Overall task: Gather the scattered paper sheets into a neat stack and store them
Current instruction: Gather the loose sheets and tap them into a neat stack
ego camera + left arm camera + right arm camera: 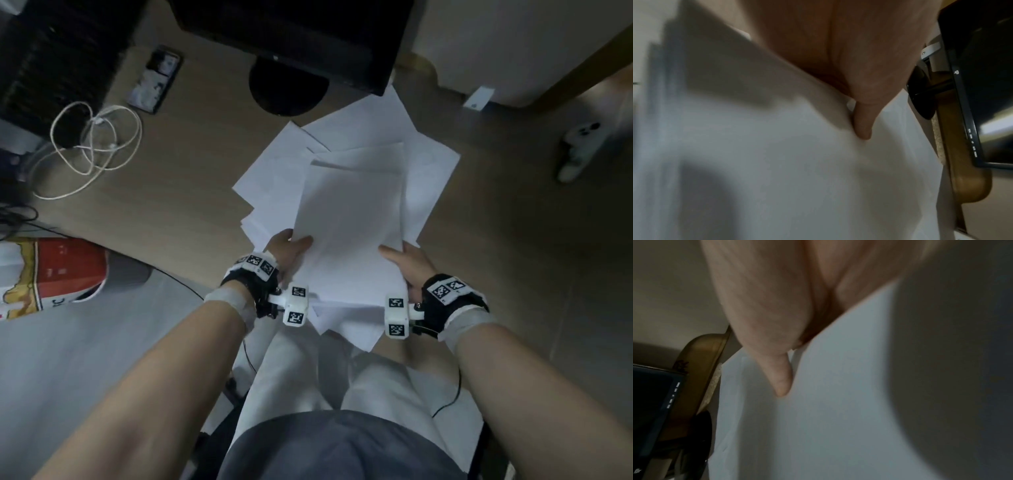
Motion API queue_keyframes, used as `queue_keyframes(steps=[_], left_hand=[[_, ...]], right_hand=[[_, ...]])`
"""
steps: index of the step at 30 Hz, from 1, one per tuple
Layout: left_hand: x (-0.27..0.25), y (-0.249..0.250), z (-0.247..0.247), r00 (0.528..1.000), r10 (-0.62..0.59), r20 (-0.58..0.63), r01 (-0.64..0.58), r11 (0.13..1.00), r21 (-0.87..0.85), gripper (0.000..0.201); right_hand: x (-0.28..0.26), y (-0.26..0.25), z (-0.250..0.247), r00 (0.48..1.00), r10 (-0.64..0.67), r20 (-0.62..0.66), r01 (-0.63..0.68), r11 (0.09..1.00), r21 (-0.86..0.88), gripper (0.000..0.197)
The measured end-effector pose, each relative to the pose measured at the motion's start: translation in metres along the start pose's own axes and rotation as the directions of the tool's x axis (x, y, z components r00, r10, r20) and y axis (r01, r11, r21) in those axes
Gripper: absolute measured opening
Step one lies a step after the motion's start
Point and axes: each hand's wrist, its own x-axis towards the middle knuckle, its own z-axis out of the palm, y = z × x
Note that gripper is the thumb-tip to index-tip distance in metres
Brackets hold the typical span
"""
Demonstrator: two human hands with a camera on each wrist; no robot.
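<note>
Several white paper sheets [349,219] lie fanned and overlapping on the wooden desk [178,198], their near edges hanging over its front. My left hand [291,248] grips the left near edge of the top bundle, thumb on top. My right hand [402,262] grips the right near edge the same way. In the left wrist view my thumb [863,125] presses on the white paper [777,162]. The right wrist view shows my thumb [783,379] lying on the sheet [828,402]. The fingers under the paper are hidden.
A black monitor [291,34] on a round base [287,85] stands behind the sheets. A phone [154,78] and a coiled white cable [92,147] lie at the left. A white controller [579,147] sits at the right. My lap is below the desk edge.
</note>
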Motion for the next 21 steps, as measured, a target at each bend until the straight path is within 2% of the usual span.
queue_keyframes(steps=[2,4,7,8,11,15,17,18,21], left_hand=[[0.004,0.005,-0.002,1.000,-0.021,0.009,0.021,1.000,0.005,0.047],[0.004,0.005,0.001,0.999,-0.031,0.007,0.031,0.997,0.069,0.043],[0.001,-0.005,0.005,0.993,-0.108,0.046,0.102,0.989,0.108,0.040],[0.001,-0.009,0.006,0.994,-0.104,0.039,0.099,0.987,0.124,0.045],[0.003,-0.012,0.000,0.999,0.037,-0.022,-0.031,0.971,0.238,0.062],[-0.013,-0.005,-0.003,0.985,0.167,0.035,-0.168,0.914,0.370,0.068],[-0.017,-0.003,-0.003,0.980,0.191,0.054,-0.197,0.908,0.369,0.065],[-0.020,-0.001,-0.001,0.979,0.193,0.058,-0.201,0.908,0.369,0.063],[-0.020,0.008,0.008,0.983,0.165,0.075,-0.181,0.879,0.441,0.050]], right_hand=[[-0.010,-0.016,0.005,1.000,-0.025,0.005,0.025,0.999,-0.031,0.049],[-0.016,-0.024,0.010,1.000,-0.024,-0.011,0.022,0.990,-0.140,0.043],[-0.017,-0.020,0.014,0.999,-0.010,-0.053,-0.002,0.977,-0.215,0.035],[-0.015,-0.017,0.016,0.999,0.020,-0.049,-0.030,0.977,-0.209,0.041],[-0.006,-0.014,0.017,0.995,0.093,-0.034,-0.097,0.981,-0.167,0.085],[-0.001,-0.019,0.009,0.981,0.182,-0.060,-0.189,0.973,-0.136,0.100],[0.006,-0.013,0.001,0.984,0.180,-0.020,-0.181,0.977,-0.114,0.095],[0.002,-0.016,-0.001,0.987,0.159,0.001,-0.158,0.981,-0.114,0.087],[-0.029,-0.034,0.002,0.999,0.034,-0.035,-0.038,0.992,-0.120,0.046]])
